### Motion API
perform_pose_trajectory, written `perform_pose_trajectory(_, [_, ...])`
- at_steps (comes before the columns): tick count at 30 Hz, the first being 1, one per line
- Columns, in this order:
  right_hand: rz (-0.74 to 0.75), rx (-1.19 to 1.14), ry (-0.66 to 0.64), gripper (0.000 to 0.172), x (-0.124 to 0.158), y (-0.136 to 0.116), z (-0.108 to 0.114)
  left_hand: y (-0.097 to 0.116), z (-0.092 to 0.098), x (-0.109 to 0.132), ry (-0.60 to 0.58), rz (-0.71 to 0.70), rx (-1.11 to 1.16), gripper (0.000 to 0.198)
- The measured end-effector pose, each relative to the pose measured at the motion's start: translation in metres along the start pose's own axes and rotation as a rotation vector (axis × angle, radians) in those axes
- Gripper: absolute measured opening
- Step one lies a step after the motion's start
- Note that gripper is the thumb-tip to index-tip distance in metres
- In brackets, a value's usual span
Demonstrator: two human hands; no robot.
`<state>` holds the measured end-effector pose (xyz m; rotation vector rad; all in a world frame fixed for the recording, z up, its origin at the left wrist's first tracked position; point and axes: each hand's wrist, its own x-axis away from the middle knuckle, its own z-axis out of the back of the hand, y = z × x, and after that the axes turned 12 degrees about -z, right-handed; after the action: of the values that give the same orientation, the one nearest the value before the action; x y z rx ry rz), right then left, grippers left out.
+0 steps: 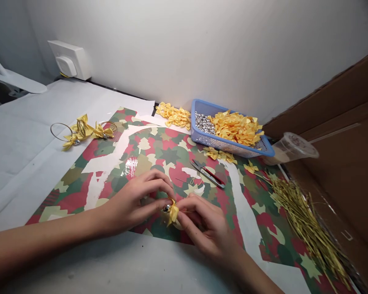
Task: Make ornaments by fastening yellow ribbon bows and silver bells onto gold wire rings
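Left hand, right hand pinch yellow bow | star-patterned paper on white table | white wall, socket behind

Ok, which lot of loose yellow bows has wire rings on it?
The ringed bows at far left on the white cover; wire loops show there. Those in and around the blue basket show none.

Craft bench with basket of bows

Stretched in from lower left and lower right on bare forearms, with left hand and right hand palms down, fingertips curled into tight pinches and meeting just between the two hands.
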<state>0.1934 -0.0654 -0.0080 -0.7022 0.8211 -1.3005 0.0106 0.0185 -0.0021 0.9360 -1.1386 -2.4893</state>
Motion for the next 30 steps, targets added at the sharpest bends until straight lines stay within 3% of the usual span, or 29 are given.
perform_pose_trajectory(12, [-0.213,-0.148,0.017,0.014,0.0045,-0.0013,-0.0039,0.0002,-0.0003,0.0035,-0.004,0.201,0.133,0.026])
perform_pose_trajectory(21, [-0.357,-0.317,-0.057,0.02,0.0063,0.0,-0.0114,0.0026,-0.0024,0.003,0.004,0.19,0.213,0.023])
perform_pose_trajectory(30, [-0.363,-0.375,-0.102,0.023,0.0065,-0.0015,-0.0114,-0.0018,-0.0021,0.004,0.011,0.241,0.318,0.011])
